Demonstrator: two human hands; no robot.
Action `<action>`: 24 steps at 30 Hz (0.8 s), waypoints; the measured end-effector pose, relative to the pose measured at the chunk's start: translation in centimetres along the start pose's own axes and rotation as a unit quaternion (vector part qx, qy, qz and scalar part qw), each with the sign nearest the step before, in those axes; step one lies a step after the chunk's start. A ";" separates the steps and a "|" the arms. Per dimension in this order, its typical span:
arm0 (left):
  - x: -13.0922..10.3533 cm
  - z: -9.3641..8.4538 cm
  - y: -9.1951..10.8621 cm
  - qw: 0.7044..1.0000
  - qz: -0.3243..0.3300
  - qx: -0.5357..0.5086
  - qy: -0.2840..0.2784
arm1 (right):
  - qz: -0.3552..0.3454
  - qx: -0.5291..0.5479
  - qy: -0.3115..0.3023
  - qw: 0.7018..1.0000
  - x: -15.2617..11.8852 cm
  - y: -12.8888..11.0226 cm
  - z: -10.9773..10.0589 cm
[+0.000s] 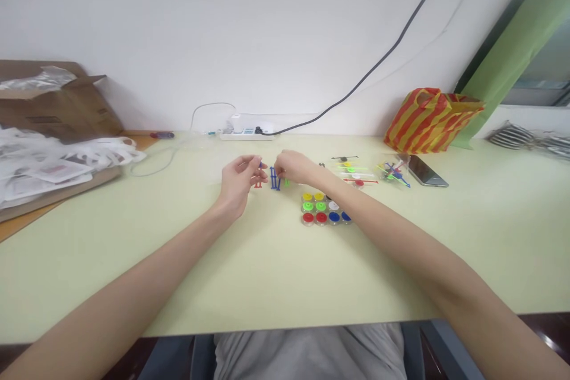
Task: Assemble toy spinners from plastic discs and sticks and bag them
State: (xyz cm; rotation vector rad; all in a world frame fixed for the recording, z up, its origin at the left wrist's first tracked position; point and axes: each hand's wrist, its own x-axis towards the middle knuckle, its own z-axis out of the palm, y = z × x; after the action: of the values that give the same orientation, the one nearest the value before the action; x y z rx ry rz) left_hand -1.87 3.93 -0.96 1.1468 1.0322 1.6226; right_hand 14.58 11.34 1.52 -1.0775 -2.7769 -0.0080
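My left hand (238,183) is raised over the table with thumb and fingers pinched on a small blue plastic piece, mostly hidden by the fingertips. Small red pieces (257,185) lie just below those fingers. Beside it, my right hand (294,167) reaches down, its fingertips closed on one of the thin blue plastic pieces (273,178) standing in a short row. A bit of green (287,182) shows under the right hand. Nearer me are rows of round clear pots with coloured tops (320,206) in yellow, green, red, white and blue; my right forearm covers some.
Coloured arrow-shaped spinners (360,182) and a small tangle of them (394,171) lie right, near a phone (423,171). A striped bag (427,122) and power strip (247,135) stand by the wall. A cardboard box (57,110) and white straps (66,157) are left.
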 end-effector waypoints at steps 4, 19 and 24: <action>0.2 -0.2 0.4 1.000 0.014 -0.012 0.024 | -0.020 0.017 0.018 0.999 -0.2 0.5 -1.2; -0.5 0.4 0.4 0.992 -0.076 -0.030 -0.094 | -0.072 0.357 0.139 0.921 -1.6 2.2 -4.8; -1.0 0.8 0.5 0.984 -0.097 -0.033 -0.147 | -0.089 0.297 0.107 0.945 -1.2 1.1 -3.9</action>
State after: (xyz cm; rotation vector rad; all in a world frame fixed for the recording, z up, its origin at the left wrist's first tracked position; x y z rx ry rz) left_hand -0.96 2.93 -0.50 1.1615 0.8629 1.2807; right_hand 16.80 11.06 5.13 -0.6252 -2.4141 0.6086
